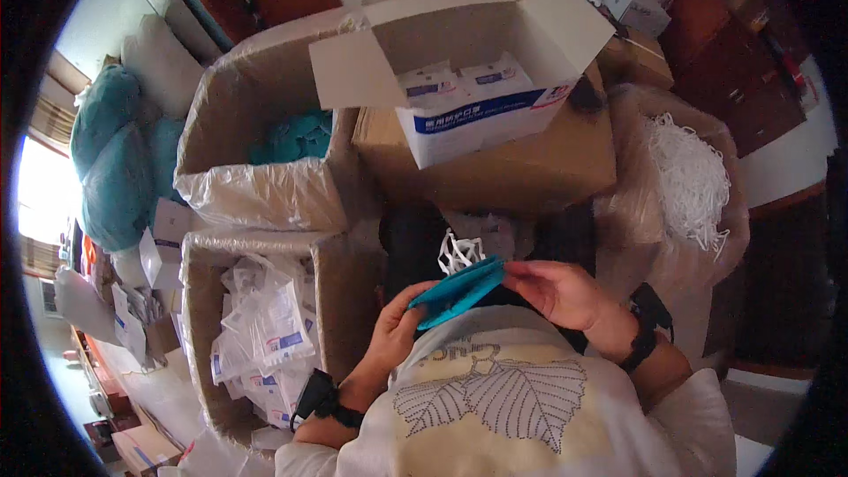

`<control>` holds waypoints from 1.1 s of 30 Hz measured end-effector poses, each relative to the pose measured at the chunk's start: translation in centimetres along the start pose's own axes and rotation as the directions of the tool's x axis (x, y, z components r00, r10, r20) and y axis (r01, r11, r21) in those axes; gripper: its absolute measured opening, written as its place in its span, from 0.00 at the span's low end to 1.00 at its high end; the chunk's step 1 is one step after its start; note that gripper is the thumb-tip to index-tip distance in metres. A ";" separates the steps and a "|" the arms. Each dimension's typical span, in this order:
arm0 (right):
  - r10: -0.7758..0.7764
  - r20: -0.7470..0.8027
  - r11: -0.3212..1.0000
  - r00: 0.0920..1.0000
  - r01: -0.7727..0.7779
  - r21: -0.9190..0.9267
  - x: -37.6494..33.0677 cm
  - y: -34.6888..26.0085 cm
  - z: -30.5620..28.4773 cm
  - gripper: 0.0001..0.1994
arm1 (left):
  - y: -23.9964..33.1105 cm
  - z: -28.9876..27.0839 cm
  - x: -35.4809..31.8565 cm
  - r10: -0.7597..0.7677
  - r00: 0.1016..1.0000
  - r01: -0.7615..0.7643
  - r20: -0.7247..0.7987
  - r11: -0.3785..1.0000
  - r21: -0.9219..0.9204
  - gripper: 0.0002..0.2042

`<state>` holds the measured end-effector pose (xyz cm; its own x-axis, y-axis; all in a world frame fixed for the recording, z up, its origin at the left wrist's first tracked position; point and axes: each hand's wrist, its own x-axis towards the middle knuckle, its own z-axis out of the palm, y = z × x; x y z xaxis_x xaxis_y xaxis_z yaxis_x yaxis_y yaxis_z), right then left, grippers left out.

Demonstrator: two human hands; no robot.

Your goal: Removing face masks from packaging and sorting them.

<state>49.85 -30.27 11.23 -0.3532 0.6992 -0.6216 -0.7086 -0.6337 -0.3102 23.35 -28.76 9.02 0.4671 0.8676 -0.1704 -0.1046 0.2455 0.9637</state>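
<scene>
Fabric [461, 290], teal, lies between left hand [396, 325] pinching one end and right hand [565, 295] touching the other, grip unclear.

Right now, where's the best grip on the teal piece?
Probably the bare middle of the teal piece, coming from above and closing across its thin side. It's flat and slants up to the right. The left hand holds its left end, the right hand is at the right end, and white loops crowd the far edge.
</scene>
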 end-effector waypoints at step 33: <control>-0.221 0.404 -0.196 0.888 0.365 -0.910 4.1 -2.1 3.4 0.15 | -0.1 -0.5 4.9 -0.131 0.984 0.114 0.124 0.984 0.137 0.16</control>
<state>47.81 -24.93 11.81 -0.4031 0.8946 -0.1929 0.5660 0.0781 -0.8207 25.22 -24.29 7.96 0.5816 0.7678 -0.2686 0.0710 0.2810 0.9571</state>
